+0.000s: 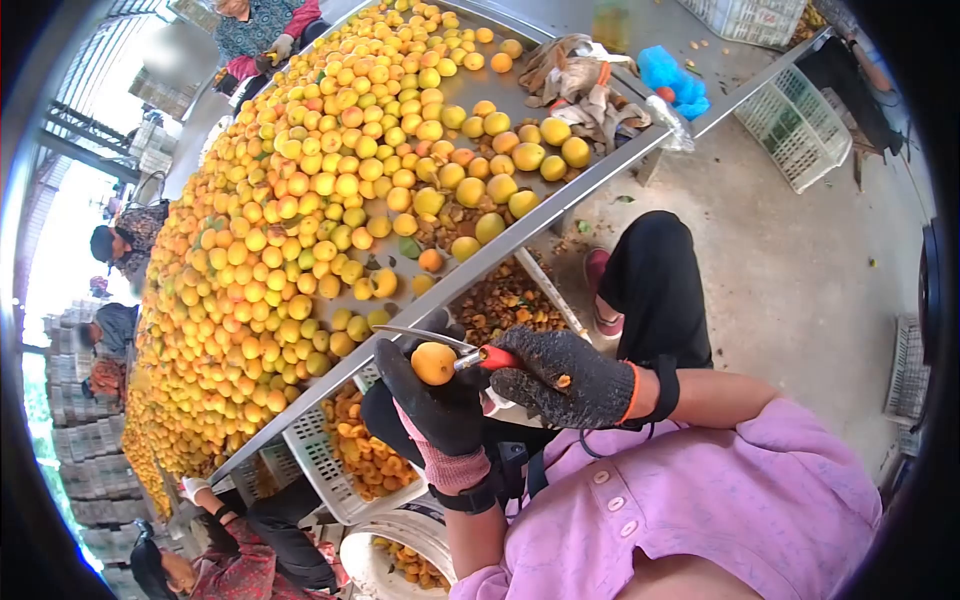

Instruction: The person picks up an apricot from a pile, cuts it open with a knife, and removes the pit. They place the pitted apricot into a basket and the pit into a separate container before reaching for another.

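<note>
My left hand [440, 408], in a black glove with a pink cuff, is closed around a single yellow-orange apricot [433, 363]. My right hand [572, 376], in a dark, dirty glove with an orange hem, grips a red-handled knife [496, 357]. The thin blade points left and passes behind the top of the held apricot; the metal near the handle lies close to its right side. A small orange scrap sticks to the right glove. Just beyond both hands, a large heap of whole apricots [300, 210] covers the metal table [590, 188].
Under the table edge stand a white crate [312, 447] of apricot halves and a white bucket [362, 556] with more pieces. Pits and scraps [510, 305] lie below. Cloths [575, 85] and a blue bag [672, 80] rest on the table. Several people sit around it.
</note>
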Demonstrator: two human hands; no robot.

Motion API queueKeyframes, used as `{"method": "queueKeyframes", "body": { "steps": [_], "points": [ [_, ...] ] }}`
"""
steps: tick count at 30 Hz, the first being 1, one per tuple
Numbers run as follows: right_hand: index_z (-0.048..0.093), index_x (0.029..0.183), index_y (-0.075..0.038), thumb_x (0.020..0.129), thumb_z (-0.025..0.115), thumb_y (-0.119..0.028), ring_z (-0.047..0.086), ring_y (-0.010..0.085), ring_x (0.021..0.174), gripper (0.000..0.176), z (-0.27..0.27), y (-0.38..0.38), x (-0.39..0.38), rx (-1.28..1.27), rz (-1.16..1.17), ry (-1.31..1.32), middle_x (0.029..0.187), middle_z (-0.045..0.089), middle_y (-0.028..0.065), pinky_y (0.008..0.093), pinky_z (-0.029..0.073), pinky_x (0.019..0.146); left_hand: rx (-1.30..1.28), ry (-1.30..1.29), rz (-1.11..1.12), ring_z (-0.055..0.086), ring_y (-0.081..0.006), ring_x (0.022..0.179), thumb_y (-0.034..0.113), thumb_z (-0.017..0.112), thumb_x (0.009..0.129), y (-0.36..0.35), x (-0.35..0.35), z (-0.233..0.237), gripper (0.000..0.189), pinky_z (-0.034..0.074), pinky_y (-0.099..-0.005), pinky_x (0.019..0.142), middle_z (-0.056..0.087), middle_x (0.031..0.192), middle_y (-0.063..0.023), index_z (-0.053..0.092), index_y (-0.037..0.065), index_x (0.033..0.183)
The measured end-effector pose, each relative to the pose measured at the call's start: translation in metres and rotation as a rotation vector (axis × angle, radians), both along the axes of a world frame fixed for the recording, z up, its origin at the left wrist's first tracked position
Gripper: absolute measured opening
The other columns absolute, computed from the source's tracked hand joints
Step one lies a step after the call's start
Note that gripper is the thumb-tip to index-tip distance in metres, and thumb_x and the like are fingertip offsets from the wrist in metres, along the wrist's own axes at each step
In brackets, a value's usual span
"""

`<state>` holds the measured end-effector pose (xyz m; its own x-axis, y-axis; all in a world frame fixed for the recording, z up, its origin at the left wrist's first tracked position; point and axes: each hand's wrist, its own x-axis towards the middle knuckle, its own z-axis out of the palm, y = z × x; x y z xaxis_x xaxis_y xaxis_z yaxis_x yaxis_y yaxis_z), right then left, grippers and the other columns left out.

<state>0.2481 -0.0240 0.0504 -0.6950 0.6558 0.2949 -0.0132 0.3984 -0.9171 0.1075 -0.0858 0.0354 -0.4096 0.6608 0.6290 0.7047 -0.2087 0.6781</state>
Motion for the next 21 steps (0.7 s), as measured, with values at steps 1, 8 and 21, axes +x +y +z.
{"method": "queueKeyframes", "body": {
  "steps": [1,8,21],
  "points": [
    [0.055,0.095,-0.004,0.084,0.06,-0.027,0.057,0.0387,0.065,0.026,-0.001,-0.006,0.004,-0.032,-0.031,-0.06,0.072,0.058,0.0186,0.0428,0.044,0.054,0.006,-0.012,-0.005,0.062,-0.0184,0.074,0.014,0.061,0.084,-0.005,0.005,0.004,0.068,0.051,-0.0282,0.063,0.064,0.092,-0.014,0.022,0.005,0.139],
    [0.055,0.094,-0.002,0.083,0.06,-0.026,0.057,0.0353,0.059,0.026,-0.013,-0.032,0.011,0.214,-0.12,-0.1,0.074,0.057,0.0169,0.0413,0.044,0.05,-0.319,-0.09,-0.076,0.063,-0.0226,0.074,0.029,0.059,0.086,-0.032,0.012,-0.003,0.068,0.05,-0.0309,0.066,0.064,0.092,-0.0132,0.024,0.003,0.138],
    [0.055,0.088,-0.002,0.075,0.06,-0.019,0.057,0.0245,0.059,0.023,-0.006,-0.045,0.024,0.542,-0.191,-0.391,0.07,0.052,0.0106,0.0357,0.045,0.047,-0.129,-0.152,-0.015,0.061,-0.0172,0.069,0.045,0.048,0.091,-0.029,0.036,-0.005,0.06,0.049,-0.0305,0.067,0.064,0.09,-0.0108,0.038,-0.003,0.126]
  ]
}}
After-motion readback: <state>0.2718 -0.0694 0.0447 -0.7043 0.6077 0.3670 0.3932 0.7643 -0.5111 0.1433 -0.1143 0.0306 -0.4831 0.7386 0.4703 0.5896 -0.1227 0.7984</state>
